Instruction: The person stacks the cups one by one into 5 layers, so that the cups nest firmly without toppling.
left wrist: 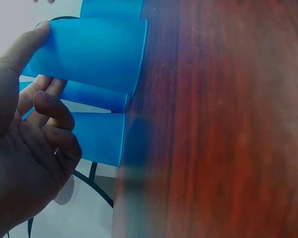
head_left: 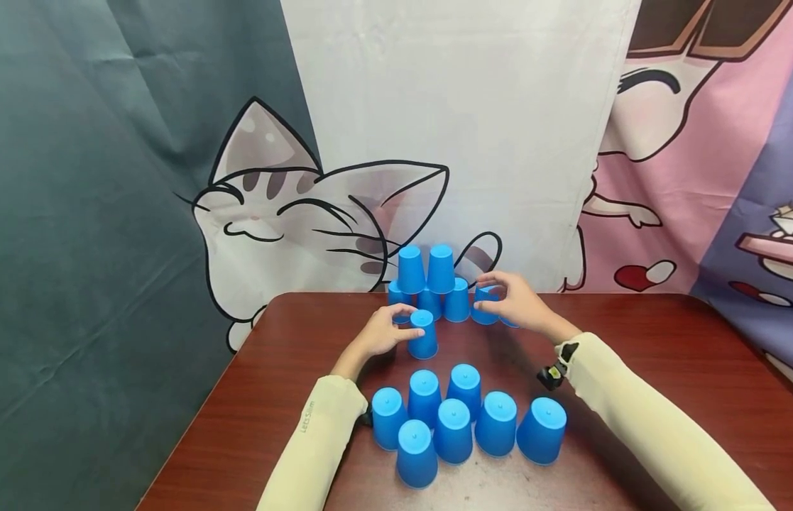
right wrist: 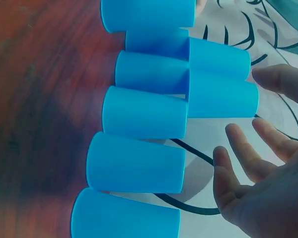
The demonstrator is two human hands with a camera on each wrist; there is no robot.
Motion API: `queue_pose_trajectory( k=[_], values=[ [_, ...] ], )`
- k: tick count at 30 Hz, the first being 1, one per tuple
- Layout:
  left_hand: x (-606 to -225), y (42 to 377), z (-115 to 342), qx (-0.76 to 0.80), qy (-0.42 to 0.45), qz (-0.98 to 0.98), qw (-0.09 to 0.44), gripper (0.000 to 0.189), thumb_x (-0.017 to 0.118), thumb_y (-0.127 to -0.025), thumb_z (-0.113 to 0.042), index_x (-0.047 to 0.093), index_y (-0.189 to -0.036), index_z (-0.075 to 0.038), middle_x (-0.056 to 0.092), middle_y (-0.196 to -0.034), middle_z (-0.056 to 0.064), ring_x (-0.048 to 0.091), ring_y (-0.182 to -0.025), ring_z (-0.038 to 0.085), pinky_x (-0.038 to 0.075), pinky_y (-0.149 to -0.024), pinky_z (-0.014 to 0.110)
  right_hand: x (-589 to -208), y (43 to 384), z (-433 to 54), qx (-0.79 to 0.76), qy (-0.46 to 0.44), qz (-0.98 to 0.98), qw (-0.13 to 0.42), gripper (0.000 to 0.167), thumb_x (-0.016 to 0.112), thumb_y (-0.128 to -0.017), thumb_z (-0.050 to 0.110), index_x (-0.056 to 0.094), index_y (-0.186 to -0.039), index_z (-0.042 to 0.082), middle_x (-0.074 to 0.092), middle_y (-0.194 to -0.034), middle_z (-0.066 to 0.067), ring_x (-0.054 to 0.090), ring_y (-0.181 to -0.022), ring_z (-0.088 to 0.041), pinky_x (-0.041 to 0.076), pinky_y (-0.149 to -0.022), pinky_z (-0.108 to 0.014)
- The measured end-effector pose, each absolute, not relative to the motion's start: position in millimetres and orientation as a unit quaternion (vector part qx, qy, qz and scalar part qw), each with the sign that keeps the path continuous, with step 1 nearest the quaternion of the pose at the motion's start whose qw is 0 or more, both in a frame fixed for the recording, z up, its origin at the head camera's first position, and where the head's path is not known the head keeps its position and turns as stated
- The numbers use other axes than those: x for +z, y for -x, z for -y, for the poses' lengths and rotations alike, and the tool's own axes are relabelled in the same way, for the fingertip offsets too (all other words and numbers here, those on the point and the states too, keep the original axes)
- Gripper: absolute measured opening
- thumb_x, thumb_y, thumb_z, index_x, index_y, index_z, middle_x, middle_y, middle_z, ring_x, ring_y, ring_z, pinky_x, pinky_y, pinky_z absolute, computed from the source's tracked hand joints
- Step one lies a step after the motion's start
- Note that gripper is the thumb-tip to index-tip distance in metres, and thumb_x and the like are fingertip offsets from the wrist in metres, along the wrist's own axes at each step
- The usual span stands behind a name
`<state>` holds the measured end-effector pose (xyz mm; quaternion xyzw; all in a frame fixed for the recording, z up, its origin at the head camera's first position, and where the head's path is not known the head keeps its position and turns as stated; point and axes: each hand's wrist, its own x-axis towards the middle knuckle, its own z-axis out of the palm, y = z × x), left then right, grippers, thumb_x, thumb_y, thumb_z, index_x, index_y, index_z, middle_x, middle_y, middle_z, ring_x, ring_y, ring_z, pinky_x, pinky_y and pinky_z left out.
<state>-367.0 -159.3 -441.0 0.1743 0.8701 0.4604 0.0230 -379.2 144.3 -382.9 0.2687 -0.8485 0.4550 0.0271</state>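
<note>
Left hand clamps 1 inverted cup on the near side of the far row, which bears 2 upper cups. Right hand, fingers apart, is at the row's right part; 7 near cups stand inverted.

The head view is evenly bright, with pale glare on the tabletop at bottom centre; wrist views (dimmer, hazier) look soft.
</note>
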Motion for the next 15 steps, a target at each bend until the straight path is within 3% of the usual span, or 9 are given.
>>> queue_pose_trajectory(
  k=[15],
  values=[
    [-443,367,158,0.448,-0.169,-0.877,0.028,0.056,0.076,-0.087,-0.040,0.060,-0.131,-0.010,0.063,-0.131,0.010,0.058,-0.123,0.032,0.050,-0.097,0.051,-398,355,-155,0.446,-0.281,0.849,-0.042,0.046,0.075,-0.089,0.020,0.059,-0.130,0.005,0.061,-0.129,-0.019,0.058,-0.117,-0.042,0.056,-0.087,-0.050]
  ],
)
